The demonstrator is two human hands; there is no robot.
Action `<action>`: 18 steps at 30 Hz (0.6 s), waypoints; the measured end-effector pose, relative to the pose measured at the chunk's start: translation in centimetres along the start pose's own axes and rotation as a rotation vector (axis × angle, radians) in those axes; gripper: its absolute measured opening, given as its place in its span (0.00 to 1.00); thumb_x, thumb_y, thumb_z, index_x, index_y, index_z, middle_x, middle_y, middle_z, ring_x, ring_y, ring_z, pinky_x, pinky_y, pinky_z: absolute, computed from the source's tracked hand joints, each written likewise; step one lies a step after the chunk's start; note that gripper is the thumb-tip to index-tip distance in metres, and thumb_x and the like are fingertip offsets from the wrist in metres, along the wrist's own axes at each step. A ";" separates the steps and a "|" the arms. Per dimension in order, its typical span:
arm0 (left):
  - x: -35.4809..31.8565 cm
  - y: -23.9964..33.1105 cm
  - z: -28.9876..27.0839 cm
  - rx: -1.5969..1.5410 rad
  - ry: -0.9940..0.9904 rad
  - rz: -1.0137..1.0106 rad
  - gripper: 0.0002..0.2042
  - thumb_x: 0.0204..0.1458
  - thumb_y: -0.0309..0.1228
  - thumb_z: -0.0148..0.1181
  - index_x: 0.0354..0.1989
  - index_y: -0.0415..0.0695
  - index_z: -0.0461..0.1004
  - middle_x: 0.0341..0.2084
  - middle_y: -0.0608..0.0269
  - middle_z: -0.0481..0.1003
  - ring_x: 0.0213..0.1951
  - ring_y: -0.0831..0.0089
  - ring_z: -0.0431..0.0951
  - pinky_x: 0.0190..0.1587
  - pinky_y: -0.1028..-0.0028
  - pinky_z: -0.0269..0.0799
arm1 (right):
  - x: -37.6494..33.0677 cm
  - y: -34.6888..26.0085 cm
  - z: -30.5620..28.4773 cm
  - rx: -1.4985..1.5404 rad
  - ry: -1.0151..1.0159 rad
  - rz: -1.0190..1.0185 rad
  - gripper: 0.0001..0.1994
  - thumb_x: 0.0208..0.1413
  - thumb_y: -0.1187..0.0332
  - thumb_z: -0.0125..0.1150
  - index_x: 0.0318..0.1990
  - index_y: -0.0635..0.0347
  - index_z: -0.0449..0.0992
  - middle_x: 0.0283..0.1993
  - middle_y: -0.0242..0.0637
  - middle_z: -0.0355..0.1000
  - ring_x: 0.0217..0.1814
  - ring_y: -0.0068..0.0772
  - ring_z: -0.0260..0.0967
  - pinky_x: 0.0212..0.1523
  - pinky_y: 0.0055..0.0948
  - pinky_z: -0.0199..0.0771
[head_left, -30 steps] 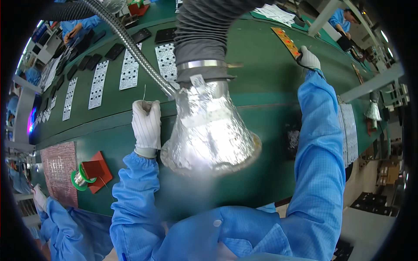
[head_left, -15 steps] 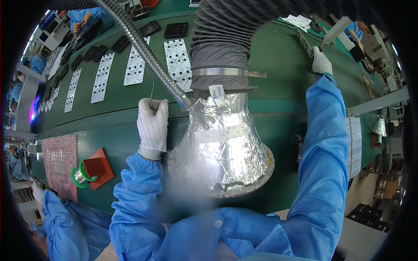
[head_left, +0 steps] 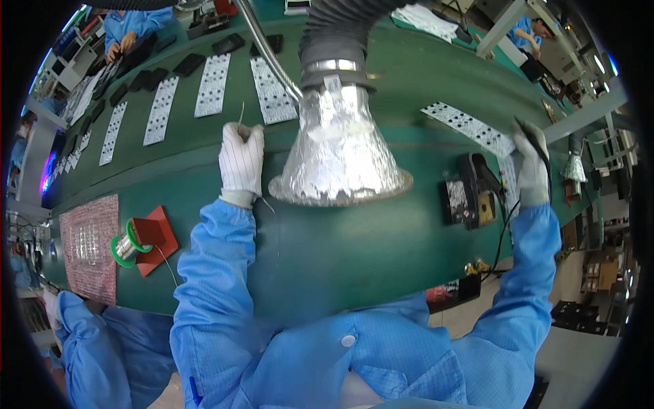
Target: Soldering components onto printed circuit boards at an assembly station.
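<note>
My left hand [head_left: 242,160], in a white striped glove, is closed on a thin solder wire [head_left: 242,111] whose tip sticks up above the fingers; more wire trails below the wrist. At the right, my gloved right hand [head_left: 533,167] is closed around a soldering iron [head_left: 533,133] with a black cord; its tip is hard to see. A white circuit board strip [head_left: 466,126] with black parts lies slantwise on the green belt, its near end beside my right hand. Another board [head_left: 508,178] is partly hidden next to that hand. A soldering iron stand [head_left: 480,194] sits to its left.
A foil-wrapped extraction hood [head_left: 340,150] hangs over the bench centre on a black hose [head_left: 334,41]. Several circuit boards [head_left: 161,112] and black trays [head_left: 189,65] lie along the belt. At left are a solder spool [head_left: 125,249] on a red holder and pink bubble wrap [head_left: 88,249].
My right hand has moved nearer and to the right, away from the board strip's far end. The strip now lies slanted on the belt. My left hand keeps the wire; the view has shifted.
</note>
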State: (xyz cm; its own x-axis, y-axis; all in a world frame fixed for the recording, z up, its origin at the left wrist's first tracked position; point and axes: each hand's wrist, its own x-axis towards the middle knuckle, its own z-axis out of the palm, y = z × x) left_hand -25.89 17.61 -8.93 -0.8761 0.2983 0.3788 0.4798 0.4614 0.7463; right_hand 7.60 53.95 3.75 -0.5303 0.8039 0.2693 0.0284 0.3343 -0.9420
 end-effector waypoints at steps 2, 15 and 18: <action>0.0 0.0 -0.2 0.021 0.021 0.022 0.14 0.53 0.39 0.59 0.37 0.40 0.67 0.27 0.50 0.72 0.32 0.50 0.74 0.37 0.55 0.69 | -6.2 1.3 -0.1 0.232 0.075 0.047 0.21 0.57 0.70 0.53 0.57 0.69 0.63 0.59 0.51 0.64 0.64 0.40 0.60 0.66 0.35 0.55; -8.9 5.7 -4.9 -0.031 -0.268 -0.138 0.19 0.51 0.40 0.63 0.36 0.34 0.68 0.26 0.54 0.71 0.22 0.69 0.74 0.29 0.70 0.70 | -19.7 0.8 3.6 -0.353 -0.316 -0.382 0.14 0.48 0.80 0.65 0.44 0.63 0.75 0.38 0.45 0.78 0.35 0.41 0.78 0.35 0.31 0.78; -15.1 9.0 -6.4 0.111 -0.322 -0.154 0.16 0.48 0.39 0.65 0.33 0.39 0.69 0.28 0.53 0.76 0.28 0.56 0.77 0.33 0.64 0.73 | -19.0 1.4 4.5 -0.481 -0.208 -0.495 0.15 0.46 0.78 0.67 0.44 0.63 0.75 0.34 0.43 0.77 0.30 0.41 0.76 0.31 0.31 0.76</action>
State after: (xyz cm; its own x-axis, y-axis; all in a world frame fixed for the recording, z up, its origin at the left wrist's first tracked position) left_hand -8.71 11.88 -4.43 -0.8870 0.4576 0.0622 0.3614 0.6041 0.7102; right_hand 13.92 36.99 -3.56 -0.7264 0.4077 0.5533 0.0873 0.8533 -0.5141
